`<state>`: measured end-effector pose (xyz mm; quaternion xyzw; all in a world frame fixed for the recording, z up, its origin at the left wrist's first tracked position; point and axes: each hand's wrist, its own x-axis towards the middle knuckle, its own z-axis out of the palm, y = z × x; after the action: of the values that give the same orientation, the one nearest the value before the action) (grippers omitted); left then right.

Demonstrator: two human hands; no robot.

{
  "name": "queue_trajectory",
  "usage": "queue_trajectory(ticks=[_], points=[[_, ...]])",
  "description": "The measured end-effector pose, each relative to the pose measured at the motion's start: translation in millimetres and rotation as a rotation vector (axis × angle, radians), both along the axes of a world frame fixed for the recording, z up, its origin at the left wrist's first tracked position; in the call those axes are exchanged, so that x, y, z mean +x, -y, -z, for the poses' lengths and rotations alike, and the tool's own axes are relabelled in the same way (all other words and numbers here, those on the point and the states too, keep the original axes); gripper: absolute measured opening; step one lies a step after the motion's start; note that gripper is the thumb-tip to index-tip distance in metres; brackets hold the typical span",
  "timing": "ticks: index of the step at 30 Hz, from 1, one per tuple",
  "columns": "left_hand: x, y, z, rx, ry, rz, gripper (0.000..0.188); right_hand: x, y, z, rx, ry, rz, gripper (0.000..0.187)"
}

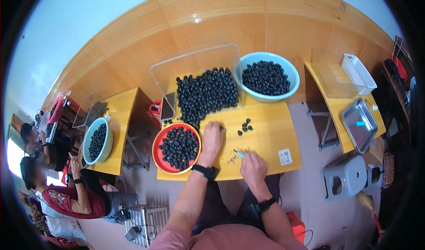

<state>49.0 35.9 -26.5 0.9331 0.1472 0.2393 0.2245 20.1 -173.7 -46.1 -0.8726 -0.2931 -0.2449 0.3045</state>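
My left hand is closed beside the front of a heap of dark, glossy round fruits. A dark spot shows at its fingertips, too small to make out. My right hand grips a small tool with a light-blue handle, its tip over a patch of dark crumbs on the yellow table. Left of my left hand, a red basin with a yellow rim holds more dark fruits. Several loose fruits lie beyond my right hand.
Behind the heap stands a clear plastic guard; a light-blue basin of fruits is at its right. A phone lies left. At right are a metal tray and grey stool. People work at the left.
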Motion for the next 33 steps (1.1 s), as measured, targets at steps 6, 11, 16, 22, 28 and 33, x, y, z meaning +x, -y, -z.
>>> queue_trajectory(ticks=[6,11,16,22,28,33], points=[[-31,17,-7,-0.289,0.025,-0.038,0.022,-9,6,-5,-0.072,-0.063,-0.013,0.017],[-59,34,-3,-0.583,0.115,-0.051,0.017,-9,2,-2,-0.040,-0.031,0.008,0.016],[-79,45,4,-0.639,0.165,0.002,0.019,-3,0,-2,-0.065,-0.047,-0.001,0.016],[-84,50,19,-0.672,0.187,-0.018,0.022,0,-3,-2,-0.081,-0.016,0.001,0.016],[-86,54,16,-0.644,0.225,0.092,0.025,-4,0,-3,-0.104,0.003,0.018,0.017],[-89,58,15,-0.584,0.174,0.093,0.030,-6,-1,-6,-0.071,0.024,0.002,0.014]])
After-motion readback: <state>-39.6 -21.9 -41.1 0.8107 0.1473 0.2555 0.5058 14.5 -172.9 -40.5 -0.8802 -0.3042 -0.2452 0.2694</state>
